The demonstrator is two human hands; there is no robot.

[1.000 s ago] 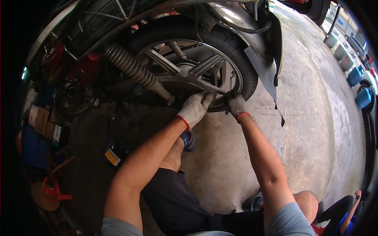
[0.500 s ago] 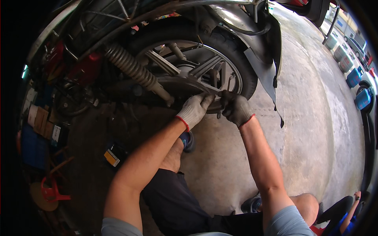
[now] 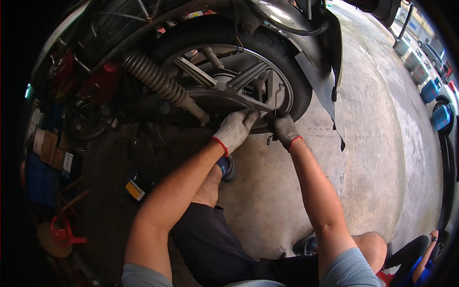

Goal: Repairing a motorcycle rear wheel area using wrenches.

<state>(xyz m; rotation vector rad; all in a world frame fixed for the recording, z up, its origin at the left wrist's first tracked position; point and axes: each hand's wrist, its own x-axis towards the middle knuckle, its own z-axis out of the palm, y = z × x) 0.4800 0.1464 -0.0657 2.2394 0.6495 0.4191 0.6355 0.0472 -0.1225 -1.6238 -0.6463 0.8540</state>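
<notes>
One of my hands, the right hand point(image 3: 285, 130), clamped on a bent rod point(image 3: 276, 99), has just rolled back, perhaps a regrip mid-work; my left hand point(image 3: 235, 129) sits beside it, hold unclear, at the dark cover point(image 3: 215, 99). The rod stands before the lower wheel point(image 3: 300, 88).

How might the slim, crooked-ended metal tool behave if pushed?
The slim metal tool is probably stiff: it stands straight above the off-white-gloved right hand. That hand's dark smudges suggest it may slip. Its crooked upper end should discourage rolling.
</notes>
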